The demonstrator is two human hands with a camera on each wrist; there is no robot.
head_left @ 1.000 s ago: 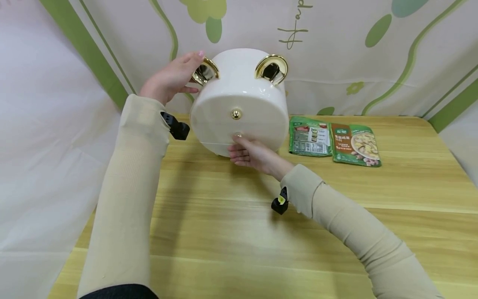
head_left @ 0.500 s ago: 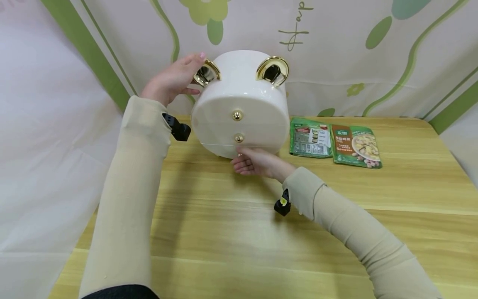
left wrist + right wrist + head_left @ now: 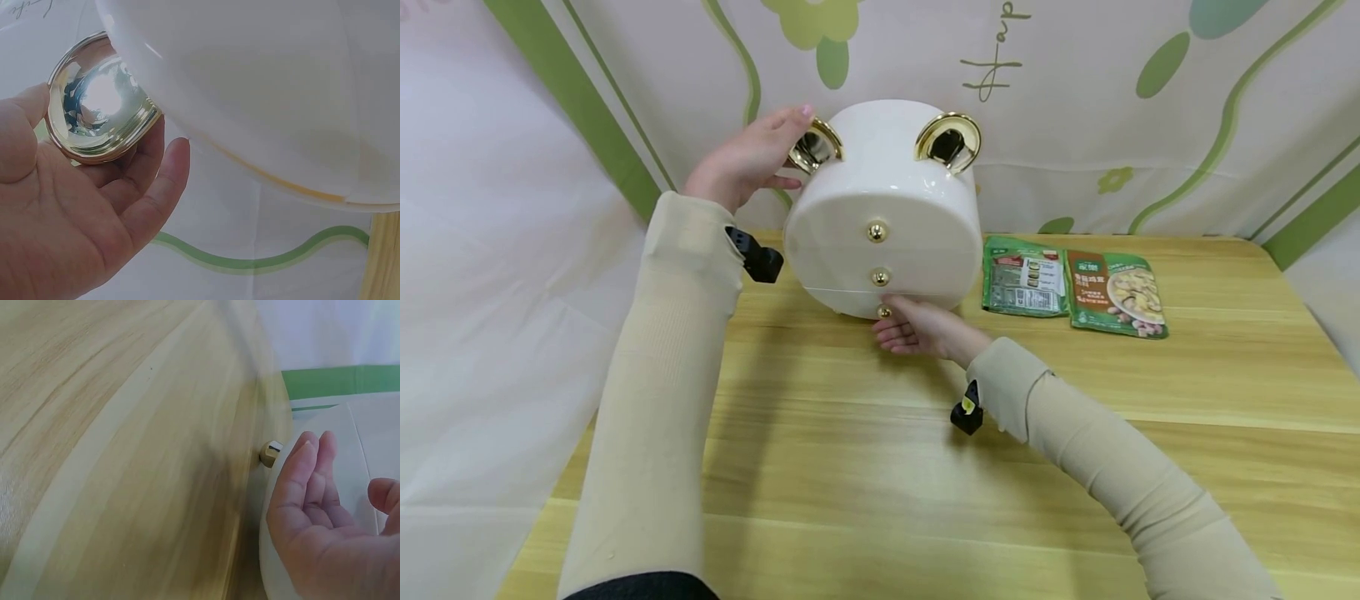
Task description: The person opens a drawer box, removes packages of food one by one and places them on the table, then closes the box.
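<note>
Gold lowest knob [image 3: 884, 312] sits at right hand's [image 3: 921, 329] relaxed, loosely spread fingertips [image 3: 310, 450].

The head camera looks forward and down over the counter [image 3: 865, 467] from the near edge. The left wrist camera sits very close at 11 o'clock, facing the white container [image 3: 262, 81] and its gold ear [image 3: 100, 103], shared with the head view. The right wrist camera skims the counter toward the container's lowest gold knob [image 3: 269, 453].
</note>
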